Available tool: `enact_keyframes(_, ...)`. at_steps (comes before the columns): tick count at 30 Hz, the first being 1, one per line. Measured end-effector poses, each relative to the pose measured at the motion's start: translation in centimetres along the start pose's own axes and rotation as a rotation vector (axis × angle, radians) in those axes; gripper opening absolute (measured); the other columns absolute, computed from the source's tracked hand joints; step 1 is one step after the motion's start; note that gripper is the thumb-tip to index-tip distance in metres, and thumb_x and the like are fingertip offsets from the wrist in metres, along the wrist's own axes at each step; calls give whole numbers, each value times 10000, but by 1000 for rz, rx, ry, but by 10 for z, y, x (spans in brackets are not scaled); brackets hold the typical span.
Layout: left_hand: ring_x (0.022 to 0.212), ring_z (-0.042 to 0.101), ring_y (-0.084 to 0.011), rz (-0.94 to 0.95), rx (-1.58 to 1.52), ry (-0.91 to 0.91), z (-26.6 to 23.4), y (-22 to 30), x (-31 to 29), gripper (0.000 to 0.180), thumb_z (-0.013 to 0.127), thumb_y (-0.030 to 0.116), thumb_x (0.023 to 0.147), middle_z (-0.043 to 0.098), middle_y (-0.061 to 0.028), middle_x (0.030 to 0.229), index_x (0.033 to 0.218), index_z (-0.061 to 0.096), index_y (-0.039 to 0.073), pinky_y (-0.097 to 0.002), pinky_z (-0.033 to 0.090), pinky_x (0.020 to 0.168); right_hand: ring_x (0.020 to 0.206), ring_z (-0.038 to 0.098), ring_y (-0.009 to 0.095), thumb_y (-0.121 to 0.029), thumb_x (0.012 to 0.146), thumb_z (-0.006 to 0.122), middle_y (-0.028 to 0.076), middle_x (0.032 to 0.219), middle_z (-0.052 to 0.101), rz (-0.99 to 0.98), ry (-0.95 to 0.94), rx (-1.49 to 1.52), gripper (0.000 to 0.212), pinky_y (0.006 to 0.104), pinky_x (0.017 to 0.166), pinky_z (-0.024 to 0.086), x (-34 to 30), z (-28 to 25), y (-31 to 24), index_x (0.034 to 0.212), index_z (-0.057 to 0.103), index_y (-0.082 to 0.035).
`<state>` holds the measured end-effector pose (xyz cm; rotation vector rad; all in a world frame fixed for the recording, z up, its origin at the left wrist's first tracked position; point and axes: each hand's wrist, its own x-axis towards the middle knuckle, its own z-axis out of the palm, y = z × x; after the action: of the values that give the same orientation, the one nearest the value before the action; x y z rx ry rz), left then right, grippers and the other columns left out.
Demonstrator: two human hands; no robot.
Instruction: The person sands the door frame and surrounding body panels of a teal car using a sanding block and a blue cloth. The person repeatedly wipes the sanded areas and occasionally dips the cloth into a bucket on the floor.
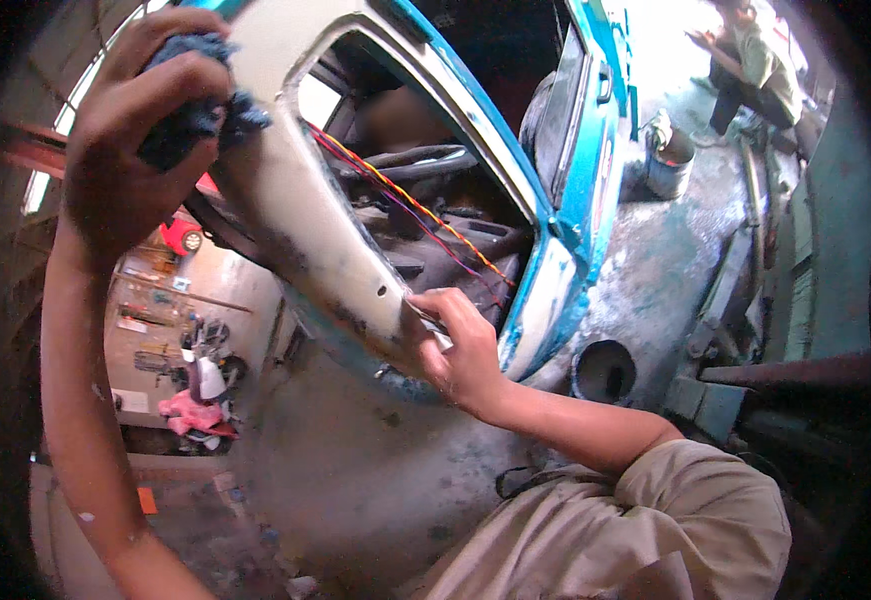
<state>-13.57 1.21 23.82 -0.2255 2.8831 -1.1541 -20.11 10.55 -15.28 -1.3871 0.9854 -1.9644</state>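
My left hand (120, 140) is up at ten o'clock, with its fingers curled tight around a dark blue cloth (170, 140). My right hand (463, 350) is near the middle, with its fingers bent at the edge of the pale frame (285, 210). A bit of white shows under them, but I can't tell if they pinch it or just rest there.

The pale frame lies between my hands. Its long way runs from my right hand up toward eleven o'clock. My right hand is nearer its low end, by a small hole (382, 291). The cloth is by the top end; I can't tell if they touch.

Bright wires (385, 185) slant across the window gap, in the way there, with a steering wheel (445, 152) behind them. A dark tub (586, 374) sits at four o'clock. A bucket (667, 180) and a person (770, 75) are at two. Something pink (193, 412) lies at eight.
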Motion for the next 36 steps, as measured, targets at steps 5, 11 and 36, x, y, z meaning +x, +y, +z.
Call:
enact_keyframes(5, 1291, 595, -393, 5, 90, -42, -1, -2, -2, 399, 770, -72, 630, 638, -130, 1331, 981, 644, 71, -483, 484, 1098, 952, 760, 337, -21, 869, 652, 217, 1028, 739, 191, 41, -22, 261, 388, 894, 585, 2, 5, -14, 1117, 719, 25)
enact_keyframes(11, 1125, 657, -311, -1, 283, 142, 24, 31, -3, 165, 741, 190, 787, 681, -75, 1125, 940, 683, 171, -456, 558, 929, 802, 723, 252, -88, 947, 602, 203, 901, 749, 76, 27, -82, 243, 363, 798, 592, 92, 17, -55, 1093, 733, 55)
enact_keyframes(36, 1200, 658, -335, -360, -21, 804, 93, 85, -24, 234, 783, 132, 863, 600, -135, 1279, 1046, 639, 103, -461, 601, 898, 886, 693, 209, -113, 1013, 557, 144, 952, 735, 164, -24, 7, 277, 321, 815, 568, 82, 16, -53, 1109, 717, 93)
